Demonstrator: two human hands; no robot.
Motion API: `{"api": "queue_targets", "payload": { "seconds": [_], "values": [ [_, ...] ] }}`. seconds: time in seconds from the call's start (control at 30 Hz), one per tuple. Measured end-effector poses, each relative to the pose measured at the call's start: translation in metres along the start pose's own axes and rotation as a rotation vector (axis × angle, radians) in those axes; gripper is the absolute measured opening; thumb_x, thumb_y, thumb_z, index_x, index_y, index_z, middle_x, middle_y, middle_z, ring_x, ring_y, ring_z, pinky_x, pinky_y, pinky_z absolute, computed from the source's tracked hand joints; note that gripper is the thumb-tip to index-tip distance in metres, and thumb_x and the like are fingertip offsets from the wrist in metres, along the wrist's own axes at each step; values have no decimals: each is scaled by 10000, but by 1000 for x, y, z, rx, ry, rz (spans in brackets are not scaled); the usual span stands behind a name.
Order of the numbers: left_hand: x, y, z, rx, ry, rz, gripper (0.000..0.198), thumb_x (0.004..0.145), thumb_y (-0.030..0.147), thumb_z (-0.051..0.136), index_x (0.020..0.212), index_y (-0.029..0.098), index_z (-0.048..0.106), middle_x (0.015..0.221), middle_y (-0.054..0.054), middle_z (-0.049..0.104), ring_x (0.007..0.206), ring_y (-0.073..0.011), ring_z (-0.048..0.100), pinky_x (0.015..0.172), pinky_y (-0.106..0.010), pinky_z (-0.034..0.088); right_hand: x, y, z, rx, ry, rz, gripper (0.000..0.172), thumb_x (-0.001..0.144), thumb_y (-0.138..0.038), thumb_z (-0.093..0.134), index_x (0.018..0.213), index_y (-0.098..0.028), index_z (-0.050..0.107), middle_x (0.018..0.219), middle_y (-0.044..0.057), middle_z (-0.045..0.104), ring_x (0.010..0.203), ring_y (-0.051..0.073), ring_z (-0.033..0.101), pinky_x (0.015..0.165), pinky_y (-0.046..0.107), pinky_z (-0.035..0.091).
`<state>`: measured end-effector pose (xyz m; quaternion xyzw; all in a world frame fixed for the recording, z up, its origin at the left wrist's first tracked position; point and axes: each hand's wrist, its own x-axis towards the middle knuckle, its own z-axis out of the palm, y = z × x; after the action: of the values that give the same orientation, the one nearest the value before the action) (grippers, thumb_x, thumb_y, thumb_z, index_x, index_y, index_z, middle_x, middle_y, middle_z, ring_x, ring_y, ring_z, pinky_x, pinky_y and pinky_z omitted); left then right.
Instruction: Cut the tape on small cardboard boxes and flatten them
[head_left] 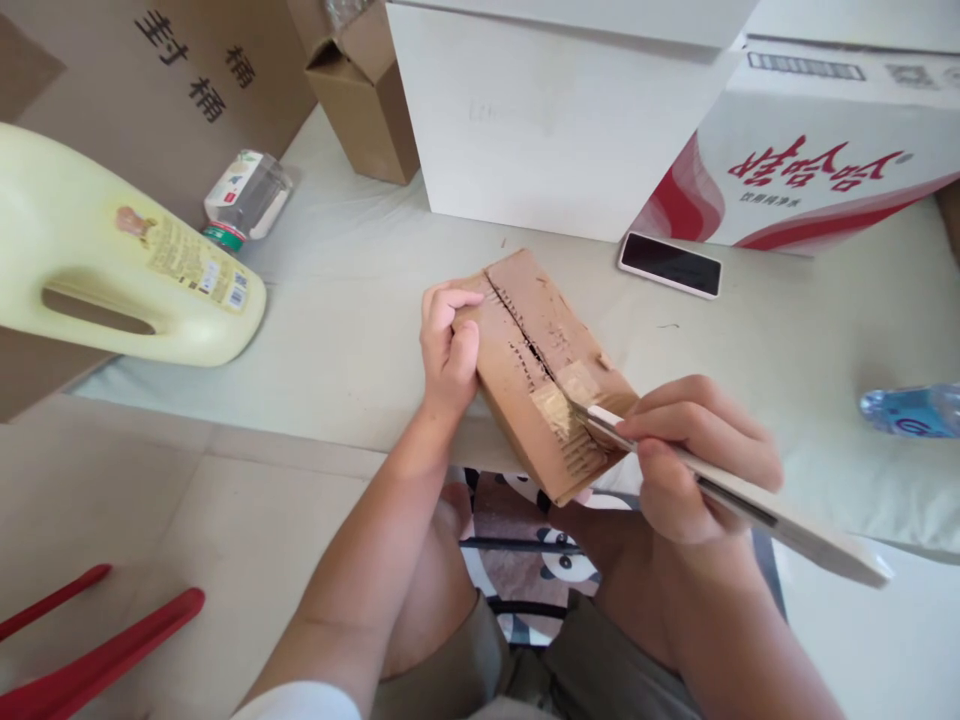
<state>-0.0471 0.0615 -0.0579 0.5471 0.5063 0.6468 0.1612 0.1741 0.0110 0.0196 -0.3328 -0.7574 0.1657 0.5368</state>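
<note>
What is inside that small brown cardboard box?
Only a dark slit shows along the top seam of the small brown cardboard box; its flaps cover whatever is inside. The right hand holds a white utility knife at the taped seam.

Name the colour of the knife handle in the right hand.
White handle on the utility knife, best seen in the head view.
</note>
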Motion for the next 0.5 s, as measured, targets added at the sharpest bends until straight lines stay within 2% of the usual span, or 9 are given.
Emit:
{"api": "queue_targets", "payload": {
  "seconds": [0.27, 0.5],
  "values": [
    [-1, 0, 1, -9, -9, -18, 453, 914, 670, 470, 977, 248, 621, 1026, -84, 593, 1041, -278, 576, 972, -440, 461, 1, -1, -1, 59, -9, 47, 161, 809, -116, 553, 748, -222, 657, 724, 5, 620, 565, 129, 552, 481, 293, 413],
    [-2, -1, 5, -20, -21, -9, 445, 910, 663, 463, 979, 251, 617, 1027, -86, 603, 1040, -286, 584, 965, -455, 473, -6, -10, -11, 41, 57, 144, 174, 819, -179, 555, 709, -260, 662, 692, 12, 602, 514, 159, 524, 452, 333, 401]
  ]
}}
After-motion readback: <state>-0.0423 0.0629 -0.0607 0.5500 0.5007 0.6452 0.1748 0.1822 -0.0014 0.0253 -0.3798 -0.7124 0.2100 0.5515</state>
